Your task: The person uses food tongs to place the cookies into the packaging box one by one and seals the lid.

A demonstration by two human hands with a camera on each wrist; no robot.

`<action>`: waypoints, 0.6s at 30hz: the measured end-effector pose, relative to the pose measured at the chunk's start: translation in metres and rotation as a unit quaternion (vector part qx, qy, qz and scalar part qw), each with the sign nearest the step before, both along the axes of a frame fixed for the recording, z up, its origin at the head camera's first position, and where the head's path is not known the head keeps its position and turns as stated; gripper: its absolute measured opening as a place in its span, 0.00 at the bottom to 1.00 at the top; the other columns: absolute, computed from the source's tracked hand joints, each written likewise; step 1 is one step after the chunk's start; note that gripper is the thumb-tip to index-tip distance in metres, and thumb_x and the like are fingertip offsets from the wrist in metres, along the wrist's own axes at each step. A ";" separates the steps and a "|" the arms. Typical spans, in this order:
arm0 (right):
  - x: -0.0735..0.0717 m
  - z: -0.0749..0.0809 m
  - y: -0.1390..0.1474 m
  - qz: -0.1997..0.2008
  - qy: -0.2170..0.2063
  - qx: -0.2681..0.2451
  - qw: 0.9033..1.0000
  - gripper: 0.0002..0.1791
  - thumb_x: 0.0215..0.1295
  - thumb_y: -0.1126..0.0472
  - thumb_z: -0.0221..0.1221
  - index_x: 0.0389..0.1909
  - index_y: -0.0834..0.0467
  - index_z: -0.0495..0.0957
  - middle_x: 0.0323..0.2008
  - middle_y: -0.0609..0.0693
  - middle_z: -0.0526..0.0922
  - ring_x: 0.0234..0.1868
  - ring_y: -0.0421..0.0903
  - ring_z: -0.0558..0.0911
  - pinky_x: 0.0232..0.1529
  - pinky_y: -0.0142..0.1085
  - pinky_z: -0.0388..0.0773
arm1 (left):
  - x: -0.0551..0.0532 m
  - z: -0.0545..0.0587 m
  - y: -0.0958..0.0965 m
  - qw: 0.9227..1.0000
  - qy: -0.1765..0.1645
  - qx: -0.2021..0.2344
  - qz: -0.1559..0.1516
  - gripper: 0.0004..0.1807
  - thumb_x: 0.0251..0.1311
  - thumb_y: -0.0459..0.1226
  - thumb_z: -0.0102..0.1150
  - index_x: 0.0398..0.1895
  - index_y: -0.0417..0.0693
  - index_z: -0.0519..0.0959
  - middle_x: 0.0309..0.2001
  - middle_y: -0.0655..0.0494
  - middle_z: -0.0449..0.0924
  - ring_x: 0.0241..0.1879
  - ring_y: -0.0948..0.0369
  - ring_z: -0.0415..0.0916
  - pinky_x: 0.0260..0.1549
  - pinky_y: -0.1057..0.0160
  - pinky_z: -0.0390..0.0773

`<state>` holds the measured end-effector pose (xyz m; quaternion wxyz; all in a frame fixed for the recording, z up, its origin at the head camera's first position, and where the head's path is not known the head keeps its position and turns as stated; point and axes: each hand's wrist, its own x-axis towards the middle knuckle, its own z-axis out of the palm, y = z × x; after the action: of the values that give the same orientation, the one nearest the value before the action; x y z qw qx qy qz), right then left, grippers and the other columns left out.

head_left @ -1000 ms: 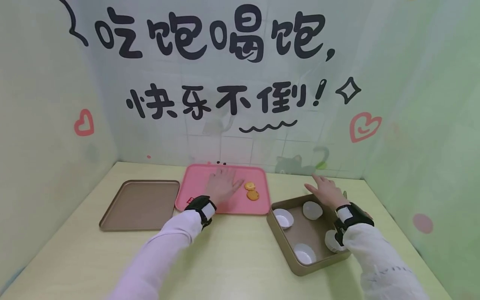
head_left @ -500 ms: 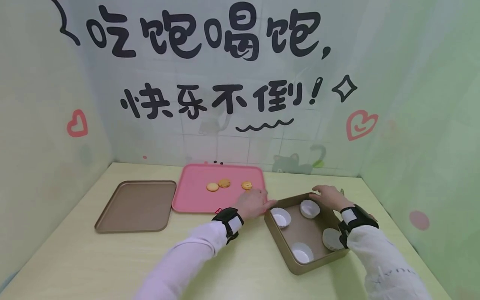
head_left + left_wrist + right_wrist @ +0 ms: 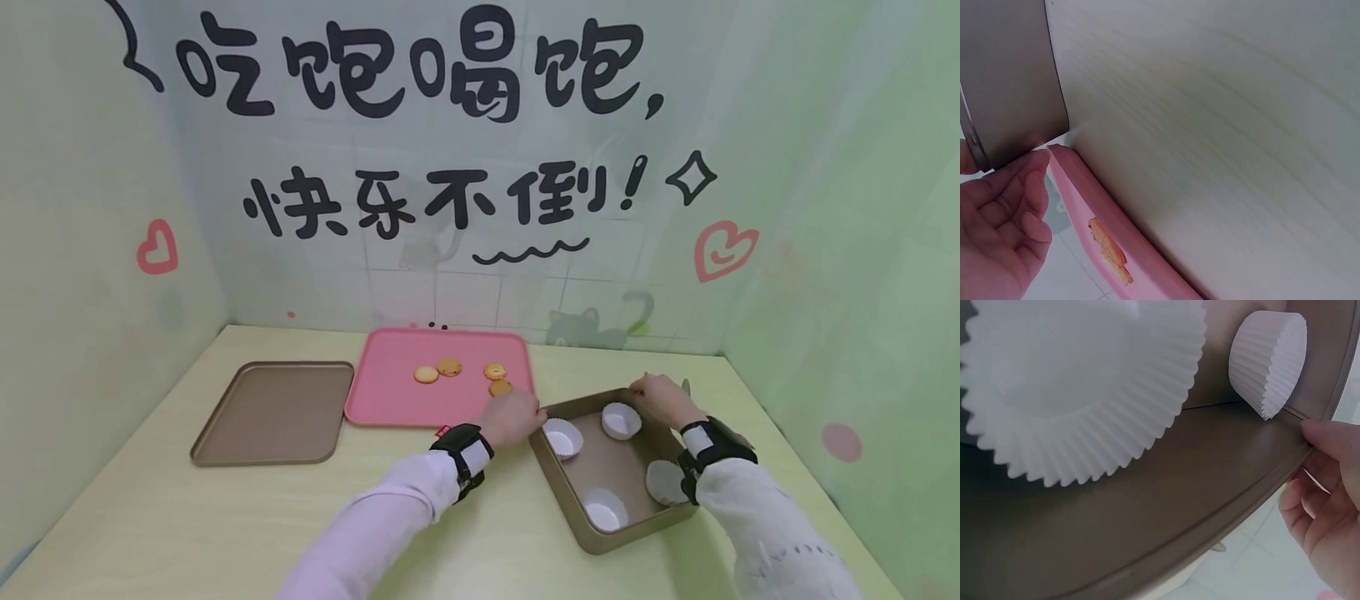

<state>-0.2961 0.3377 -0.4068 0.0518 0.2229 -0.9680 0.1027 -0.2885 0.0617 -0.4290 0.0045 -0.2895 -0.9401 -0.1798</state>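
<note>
A deep brown square baking pan stands at an angle on the right of the table, several white paper muffin cups inside it. My left hand grips its far left corner; in the left wrist view the fingers curl against the outer wall. At the far right corner, my right hand pinches the rim, thumb inside and fingers outside. One muffin cup lies close to that thumb. The right forearm partly covers the pan's right wall.
A pink tray with several cookies lies left of the pan, its right end next to my left hand. Farther left is a shallow brown baking tray. A printed wall closes off the table's back.
My left hand has come from over the pink tray's cookies rightward to the pan's corner and taken hold. The right hand has lowered onto the far right rim and gripped it.
</note>
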 end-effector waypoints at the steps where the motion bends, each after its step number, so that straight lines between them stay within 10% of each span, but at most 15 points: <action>1: 0.001 0.000 -0.001 -0.001 -0.003 -0.004 1.000 0.08 0.63 0.72 0.57 0.24 0.64 0.79 0.23 0.54 0.81 0.25 0.50 0.79 0.30 0.44 0.74 | 0.000 0.000 0.000 1.000 -0.003 0.003 0.000 0.22 0.69 0.40 0.51 0.13 0.50 0.67 0.14 0.62 0.58 0.16 0.66 0.58 0.16 0.69 0.59; 18: 0.023 -0.001 -0.018 -0.015 -0.050 -0.068 0.996 0.25 0.61 0.76 0.53 0.13 0.52 0.56 0.15 0.40 0.49 0.18 0.38 0.52 0.22 0.32 0.52 | 0.011 0.001 -0.022 0.998 -0.030 0.043 -0.023 0.21 0.66 0.34 0.53 0.13 0.50 0.65 0.15 0.62 0.56 0.17 0.67 0.56 0.18 0.69 0.57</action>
<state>-0.2731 0.3198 -0.4075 0.0194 0.1991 -0.9634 0.1782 -0.2774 0.0394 -0.4279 -0.0154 -0.3054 -0.9241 -0.2292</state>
